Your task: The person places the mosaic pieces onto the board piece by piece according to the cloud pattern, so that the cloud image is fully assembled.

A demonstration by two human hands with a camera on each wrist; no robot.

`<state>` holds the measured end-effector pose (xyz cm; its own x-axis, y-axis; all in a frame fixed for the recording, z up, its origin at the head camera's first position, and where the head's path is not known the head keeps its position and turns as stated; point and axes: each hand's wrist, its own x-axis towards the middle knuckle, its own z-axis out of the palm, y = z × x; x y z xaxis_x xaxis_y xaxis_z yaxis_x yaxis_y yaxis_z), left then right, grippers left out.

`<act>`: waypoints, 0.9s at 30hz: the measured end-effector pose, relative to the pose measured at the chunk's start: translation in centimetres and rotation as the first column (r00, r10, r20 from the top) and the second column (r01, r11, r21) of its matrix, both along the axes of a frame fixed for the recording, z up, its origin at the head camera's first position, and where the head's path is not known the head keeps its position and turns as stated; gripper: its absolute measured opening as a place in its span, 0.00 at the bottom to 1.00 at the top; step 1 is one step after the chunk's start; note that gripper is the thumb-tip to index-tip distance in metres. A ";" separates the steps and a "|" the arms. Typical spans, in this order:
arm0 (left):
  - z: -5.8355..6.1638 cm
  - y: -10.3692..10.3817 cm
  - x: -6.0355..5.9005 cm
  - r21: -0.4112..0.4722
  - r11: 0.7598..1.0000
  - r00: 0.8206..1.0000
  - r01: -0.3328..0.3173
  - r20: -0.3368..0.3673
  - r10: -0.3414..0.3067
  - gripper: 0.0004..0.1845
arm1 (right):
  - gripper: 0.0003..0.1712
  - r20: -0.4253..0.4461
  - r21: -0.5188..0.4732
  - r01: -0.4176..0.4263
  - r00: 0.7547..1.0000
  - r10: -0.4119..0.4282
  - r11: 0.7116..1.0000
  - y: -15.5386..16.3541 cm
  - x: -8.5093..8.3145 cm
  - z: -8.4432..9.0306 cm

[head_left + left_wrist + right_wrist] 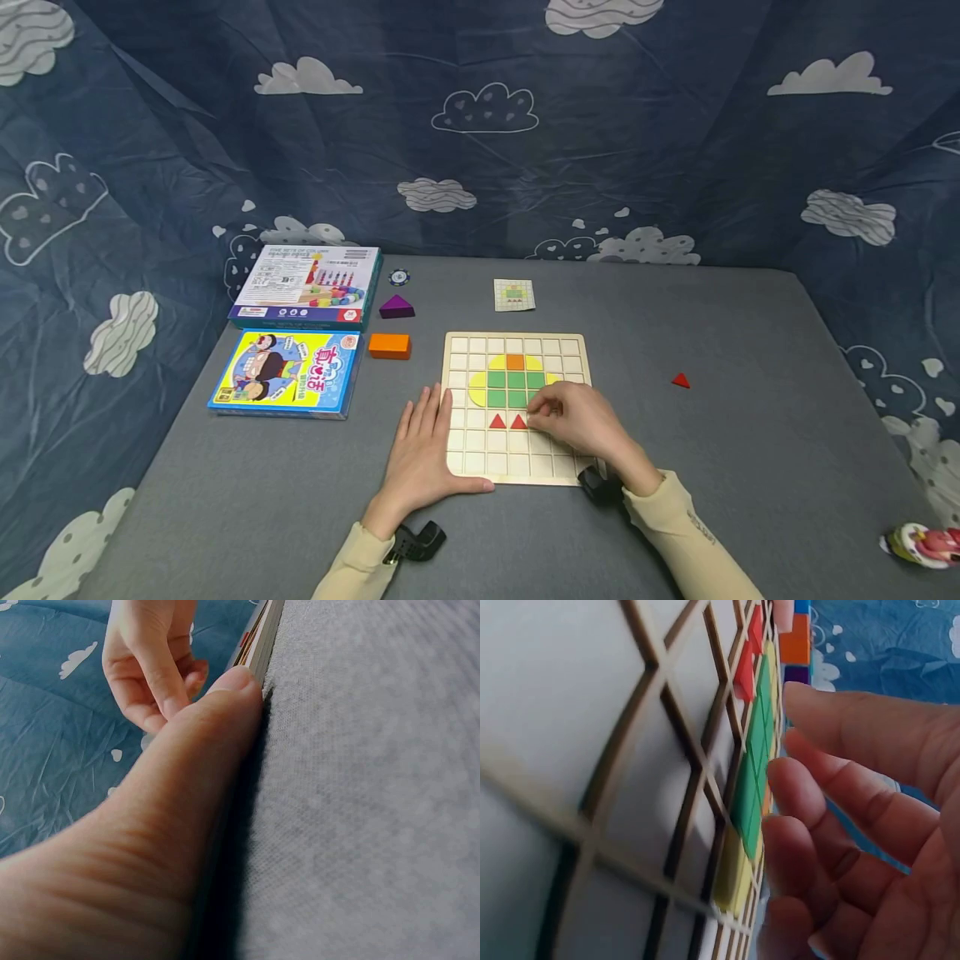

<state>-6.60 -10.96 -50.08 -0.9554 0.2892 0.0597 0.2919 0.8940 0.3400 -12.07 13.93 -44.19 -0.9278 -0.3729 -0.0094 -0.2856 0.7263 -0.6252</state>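
Observation:
A wooden grid board [480,454] lies on the grey table. It holds green squares [515,388], an orange square [514,362], yellow curved pieces [477,389] and two red triangles [497,422]. My left hand [423,446] lies flat beside the board's left edge, with its thumb [172,787] against the edge. My right hand [542,414] hovers over the board just right of the red triangles, its fingers [817,787] curled close to the green squares [754,757]. Whether it pinches a piece is hidden.
A loose red triangle [680,381] lies right of the board. An orange block [389,345], a purple wedge [396,307] and a pattern card [513,295] lie behind it. Two game boxes [307,286] [285,372] sit at the left. Blue cloud cloth [480,125] surrounds the table.

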 end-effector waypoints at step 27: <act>0.1 0.0 0.1 0.042 0.999 1.000 0.007 -0.004 -0.007 0.74 | 0.19 -0.348 -0.127 0.377 0.849 -0.397 0.918 15.9 -4.4 -6.8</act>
<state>-6.52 -10.99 -49.98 -0.9531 0.2929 0.0756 0.2993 0.8768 0.3762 -16.44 29.86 -51.03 -0.9319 0.0260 0.3617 -0.2003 0.7945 -0.5732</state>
